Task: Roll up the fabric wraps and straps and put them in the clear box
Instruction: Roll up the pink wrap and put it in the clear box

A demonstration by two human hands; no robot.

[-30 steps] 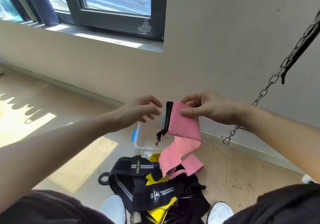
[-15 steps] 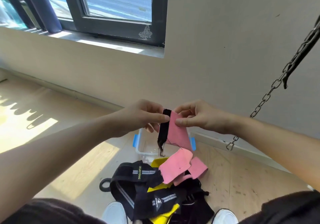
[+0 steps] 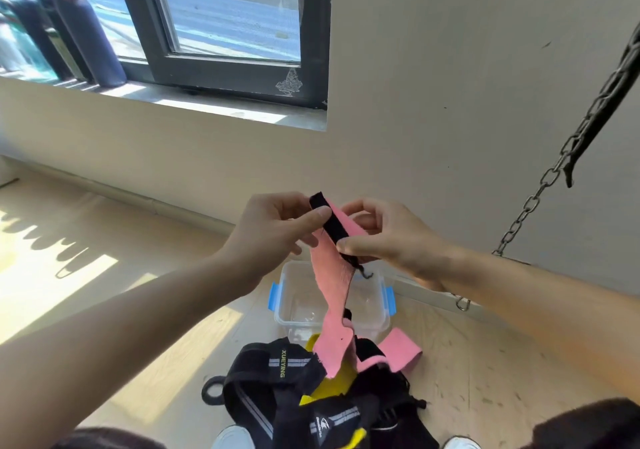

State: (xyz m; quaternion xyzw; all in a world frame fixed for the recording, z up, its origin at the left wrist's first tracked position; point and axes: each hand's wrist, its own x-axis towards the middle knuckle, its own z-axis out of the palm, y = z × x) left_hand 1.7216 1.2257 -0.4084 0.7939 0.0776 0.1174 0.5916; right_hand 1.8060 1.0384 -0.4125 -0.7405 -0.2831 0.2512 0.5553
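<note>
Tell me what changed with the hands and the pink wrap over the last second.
The left hand, open and apart a second ago, closed in and now pinches the black end of the pink wrap alongside the right hand, which kept its hold. That end tipped from upright to slanted. The wrap's tail still trails onto the strap pile, and the clear box stayed put.

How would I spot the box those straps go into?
Find the dark-framed window, then look down to the wooden floor at the wall's foot. Beyond the heap of black and yellow straps, behind the dangling pink wrap, sits the clear box: the only see-through rigid thing, with blue clips on two sides.
</note>
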